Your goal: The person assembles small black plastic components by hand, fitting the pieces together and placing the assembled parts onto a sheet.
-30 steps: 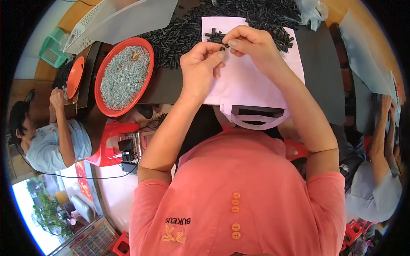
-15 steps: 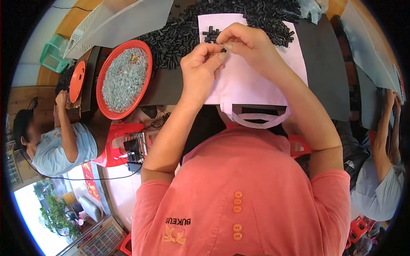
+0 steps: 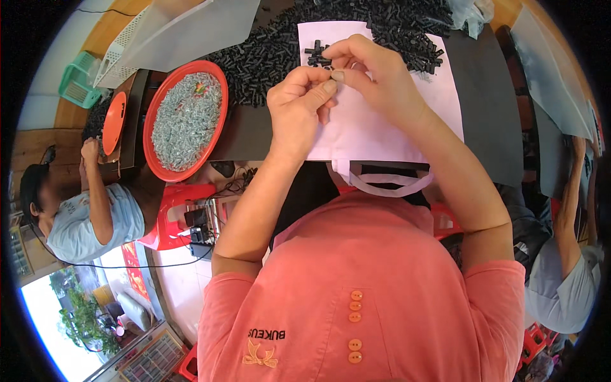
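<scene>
Over a pale pink tote bag lying on the dark table, my left hand and my right hand meet fingertip to fingertip. Thumb and forefinger of the left are pinched on a small black part, mostly hidden by the fingers. The right thumb and forefinger pinch at the same spot; what they grip is too small to make out. Just beyond my fingers a few short black tubular parts rest on the bag. More of them form a large heap spreading behind and to the left.
A red basin full of small clear pieces stands left of the bag. Translucent sheets rise at the far left, near a green basket. One person sits at left, another at right. Clear plastic bags lie far right.
My fingertips have drawn closer around the small black part, which shows less now. The whole view has shifted slightly; both arms stay in nearly the same place.
</scene>
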Motion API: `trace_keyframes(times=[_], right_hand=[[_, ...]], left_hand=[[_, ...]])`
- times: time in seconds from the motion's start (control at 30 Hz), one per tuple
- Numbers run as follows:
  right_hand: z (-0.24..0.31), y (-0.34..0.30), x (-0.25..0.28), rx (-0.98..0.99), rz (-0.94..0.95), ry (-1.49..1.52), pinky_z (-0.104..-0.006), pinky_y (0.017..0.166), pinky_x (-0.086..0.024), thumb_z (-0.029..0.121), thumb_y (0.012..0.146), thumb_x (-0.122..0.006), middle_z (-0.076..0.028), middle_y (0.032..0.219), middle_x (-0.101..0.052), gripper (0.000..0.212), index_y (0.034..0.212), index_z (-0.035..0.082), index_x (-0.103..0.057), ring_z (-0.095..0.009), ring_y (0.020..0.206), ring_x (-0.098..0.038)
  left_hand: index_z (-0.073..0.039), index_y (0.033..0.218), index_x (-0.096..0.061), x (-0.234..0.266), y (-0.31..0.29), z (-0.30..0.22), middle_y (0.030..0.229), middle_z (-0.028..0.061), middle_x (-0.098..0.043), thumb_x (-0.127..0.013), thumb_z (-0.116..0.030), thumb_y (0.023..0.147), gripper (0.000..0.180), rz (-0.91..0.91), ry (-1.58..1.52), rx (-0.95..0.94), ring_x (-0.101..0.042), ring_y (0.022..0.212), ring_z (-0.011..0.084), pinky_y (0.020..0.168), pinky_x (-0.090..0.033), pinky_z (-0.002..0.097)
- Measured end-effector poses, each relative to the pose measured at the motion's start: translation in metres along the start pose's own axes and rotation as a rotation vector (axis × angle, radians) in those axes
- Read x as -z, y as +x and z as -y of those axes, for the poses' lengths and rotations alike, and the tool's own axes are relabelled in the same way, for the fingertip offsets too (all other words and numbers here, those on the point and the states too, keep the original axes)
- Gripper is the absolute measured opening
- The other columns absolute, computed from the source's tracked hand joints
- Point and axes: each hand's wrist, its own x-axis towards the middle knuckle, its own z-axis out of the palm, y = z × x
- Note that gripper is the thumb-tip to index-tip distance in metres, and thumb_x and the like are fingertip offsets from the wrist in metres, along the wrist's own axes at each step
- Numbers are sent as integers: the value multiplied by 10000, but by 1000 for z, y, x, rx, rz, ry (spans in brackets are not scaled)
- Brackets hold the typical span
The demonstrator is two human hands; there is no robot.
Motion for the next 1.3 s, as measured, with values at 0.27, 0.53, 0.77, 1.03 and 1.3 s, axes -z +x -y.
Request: trace_keyframes(times=[0.27, 0.53, 0.77, 1.03, 1.3], right_hand=[[0, -3, 3, 60, 85, -139, -281, 642, -444, 0, 816, -632, -66, 776, -571, 106, 921, -2, -646, -159, 708, -562], [6, -6, -1, 50, 100, -65, -353, 645, -499, 26, 750, -642, -96, 819, -595, 190, 936, 45, -607, -273, 730, -631], [0, -7, -10, 301, -30, -426, -326, 629, -494, 49, 662, -730, -94, 835, -584, 333, 967, 32, -597, -256, 724, -610], [0, -12, -15, 449, -63, -628, -370, 583, -488, 159, 663, -697, -75, 773, -549, 232, 825, 67, -560, -264, 676, -587], [4, -12, -20, 454, -60, -541, -342, 522, -485, 160, 698, -720, -69, 709, -539, 218, 811, 65, -560, -242, 582, -578]], left_hand=[[54, 905, -639, 2, -1, -2, 714, 88, -628, -640, 6, 857, 68, -16, -121, 69, -512, 500, 96, 430, -371, 204], [71, 906, -636, 9, 3, 1, 747, 109, -643, -646, 12, 839, 90, 2, -259, 84, -549, 528, 140, 467, -429, 237], [63, 878, -646, 4, 5, 3, 772, 116, -660, -648, 9, 840, 66, 9, -245, 9, -571, 561, 141, 520, -451, 225], [66, 860, -640, 5, -1, -3, 707, 123, -661, -632, -36, 863, 103, 58, -62, 40, -564, 515, 159, 506, -448, 244], [49, 823, -639, 11, -2, -3, 693, 107, -653, -630, -11, 854, 68, 57, -137, -12, -570, 532, 138, 470, -441, 239]])
